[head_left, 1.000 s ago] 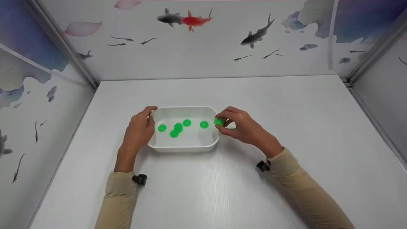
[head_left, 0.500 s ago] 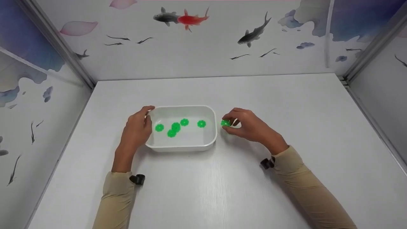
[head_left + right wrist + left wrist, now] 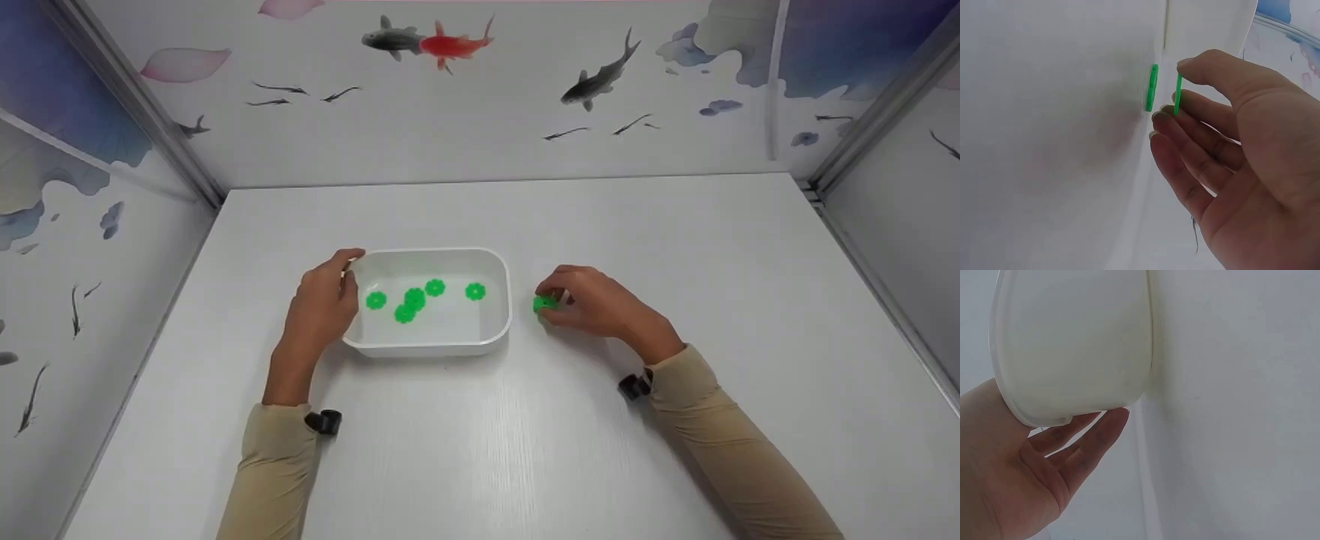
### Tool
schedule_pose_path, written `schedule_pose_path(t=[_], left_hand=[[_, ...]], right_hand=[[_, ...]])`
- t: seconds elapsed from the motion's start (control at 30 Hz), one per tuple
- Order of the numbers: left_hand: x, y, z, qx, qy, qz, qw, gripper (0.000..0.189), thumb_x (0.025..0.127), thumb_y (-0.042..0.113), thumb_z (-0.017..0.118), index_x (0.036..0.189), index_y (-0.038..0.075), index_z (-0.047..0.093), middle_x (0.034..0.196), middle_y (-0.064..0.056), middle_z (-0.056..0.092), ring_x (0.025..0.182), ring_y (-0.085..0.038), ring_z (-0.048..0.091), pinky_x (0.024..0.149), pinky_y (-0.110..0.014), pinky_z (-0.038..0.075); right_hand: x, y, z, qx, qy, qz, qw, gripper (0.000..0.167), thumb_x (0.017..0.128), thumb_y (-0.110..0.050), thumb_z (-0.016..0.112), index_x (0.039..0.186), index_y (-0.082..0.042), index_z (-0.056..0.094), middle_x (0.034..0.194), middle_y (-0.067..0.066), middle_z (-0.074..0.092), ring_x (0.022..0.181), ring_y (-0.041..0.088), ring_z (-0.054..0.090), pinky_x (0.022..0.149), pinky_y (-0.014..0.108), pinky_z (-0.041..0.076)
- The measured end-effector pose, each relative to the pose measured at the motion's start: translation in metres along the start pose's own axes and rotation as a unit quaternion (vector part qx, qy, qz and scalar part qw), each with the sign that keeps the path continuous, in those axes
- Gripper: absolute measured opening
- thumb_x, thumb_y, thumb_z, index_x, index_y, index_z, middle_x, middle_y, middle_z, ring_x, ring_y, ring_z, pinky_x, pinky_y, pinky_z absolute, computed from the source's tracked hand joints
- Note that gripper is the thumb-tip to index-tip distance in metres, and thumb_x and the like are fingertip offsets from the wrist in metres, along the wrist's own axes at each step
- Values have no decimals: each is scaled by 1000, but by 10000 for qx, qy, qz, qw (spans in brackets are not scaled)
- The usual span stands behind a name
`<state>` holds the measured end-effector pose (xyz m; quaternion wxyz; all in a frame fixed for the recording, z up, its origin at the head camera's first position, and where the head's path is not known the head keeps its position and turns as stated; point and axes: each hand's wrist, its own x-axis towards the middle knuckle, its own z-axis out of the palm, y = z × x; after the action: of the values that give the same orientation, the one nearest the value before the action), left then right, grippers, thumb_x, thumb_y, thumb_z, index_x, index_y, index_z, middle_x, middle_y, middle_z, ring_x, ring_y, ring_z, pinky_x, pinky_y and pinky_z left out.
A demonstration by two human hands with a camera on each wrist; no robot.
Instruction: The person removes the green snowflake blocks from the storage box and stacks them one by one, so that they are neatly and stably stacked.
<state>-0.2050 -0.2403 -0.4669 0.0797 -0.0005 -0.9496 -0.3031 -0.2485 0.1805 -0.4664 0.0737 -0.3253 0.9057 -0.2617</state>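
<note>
A white rectangular plastic container (image 3: 427, 349) stands on the table, with several green flower-shaped discs (image 3: 475, 291) inside. At its left end my left hand (image 3: 322, 304) grips the rim, thumb on top; in the left wrist view the fingers of this hand lie against the outer wall. To the right of the container, my right hand (image 3: 596, 304) pinches a thin green flower-shaped disc (image 3: 1178, 93) between thumb and fingertips. Another green piece (image 3: 1152, 87) lies flat on the table just beneath the held disc, parallel to it and a small gap apart.
The white table (image 3: 480, 450) is bounded by a back wall (image 3: 480, 135) and side walls printed with fish and petals. A small black device (image 3: 326, 422) sits on the left wrist and another (image 3: 634, 386) on the right.
My right hand, still pinching a green disc, has moved from the container's right rim to the right and down over the piece on the table. The left hand keeps its hold on the container.
</note>
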Motion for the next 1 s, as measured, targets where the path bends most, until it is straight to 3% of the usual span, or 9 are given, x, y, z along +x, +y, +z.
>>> schedule_pose_path(t=[0.53,1.0], left_hand=[[-1,1,-1,-32,33,-24,10000,42,113,11,49,154,15,57,145,-17,70,130,-32,70,105,-52,60],[0,-1,0,45,70,142,9999,42,113,10,46,153,12,58,140,-19,72,114,-31,72,93,-50,61]], right_hand=[[3,4,3,-144,-123,209,9996,27,96,-23,83,121,-14,82,113,2,75,99,19,69,89,37,61],[4,5,3,-116,-215,77,9997,29,93,-22,85,121,-13,82,115,3,73,100,20,69,88,38,60]])
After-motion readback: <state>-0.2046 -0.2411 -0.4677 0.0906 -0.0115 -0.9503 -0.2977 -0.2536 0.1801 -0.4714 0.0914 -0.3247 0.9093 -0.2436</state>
